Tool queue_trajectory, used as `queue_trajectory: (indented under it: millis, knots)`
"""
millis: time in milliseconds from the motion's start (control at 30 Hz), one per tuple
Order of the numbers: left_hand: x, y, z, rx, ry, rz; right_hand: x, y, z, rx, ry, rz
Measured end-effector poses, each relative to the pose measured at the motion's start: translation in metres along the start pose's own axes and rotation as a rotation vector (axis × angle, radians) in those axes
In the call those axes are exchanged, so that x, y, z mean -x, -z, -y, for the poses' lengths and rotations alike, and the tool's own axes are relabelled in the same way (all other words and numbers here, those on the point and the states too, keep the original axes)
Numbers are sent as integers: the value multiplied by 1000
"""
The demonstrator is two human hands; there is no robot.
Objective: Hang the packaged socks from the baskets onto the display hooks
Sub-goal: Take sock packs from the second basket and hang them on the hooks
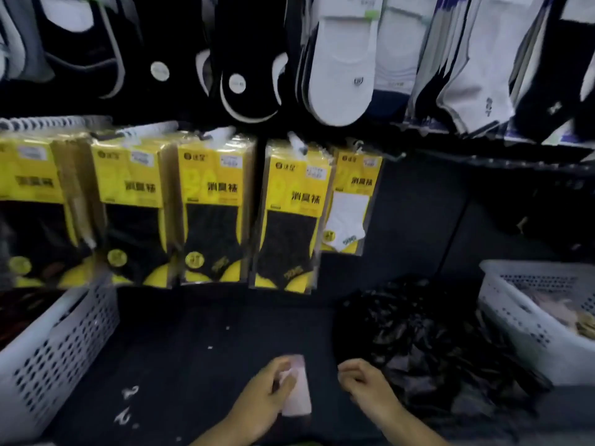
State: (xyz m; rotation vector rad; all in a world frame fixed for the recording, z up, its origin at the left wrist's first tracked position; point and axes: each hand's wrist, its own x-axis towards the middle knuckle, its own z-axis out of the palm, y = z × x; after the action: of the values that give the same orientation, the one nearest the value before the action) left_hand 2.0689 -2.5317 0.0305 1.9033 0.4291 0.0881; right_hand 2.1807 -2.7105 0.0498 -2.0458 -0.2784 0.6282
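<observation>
Gripping a pale packet [297, 394] with my left hand [264, 397], I am curling the fingers round its upper left edge while it is lying low over the dark shelf [193, 342], near the bottom of the view; blur is hiding what is inside it. My right hand [363, 384] is hovering just beside it, apart from it, fingers loosely curled and holding nothing I can make out. A crumpled black plastic bag [425, 342] is lying right of that hand, touching the right basket [515, 329], which is white with pale goods inside. The left basket [64, 342] is sitting at the shelf's left edge. Behind, yellow sock packs [212, 214] are hanging in a row; the rightmost pack [351, 204] is showing a white sock, with a bare hook [397, 155] beside it. Loose socks [341, 66] are hanging above.
</observation>
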Motion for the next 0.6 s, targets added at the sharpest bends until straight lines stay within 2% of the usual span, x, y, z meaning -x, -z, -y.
queue_trajectory:
  millis: [100,200,300,433,467,600]
  knots:
    - [52,13,58,-73,143,-10,17,-56,-46,127,-63,117]
    - [102,23,111,-115,264,-88,38,-113,-93,299,-128,253]
    - [148,25,162,-179,369,-62,62,-152,-136,461,-203,339]
    - [197,18,217,-33,531,-89,83,-176,-168,354,-325,383]
    - [205,15,225,3,557,-71,86,-177,-172,338,-335,382]
    - [214,4,244,92,748,84,95,-187,-188,361,-425,581]
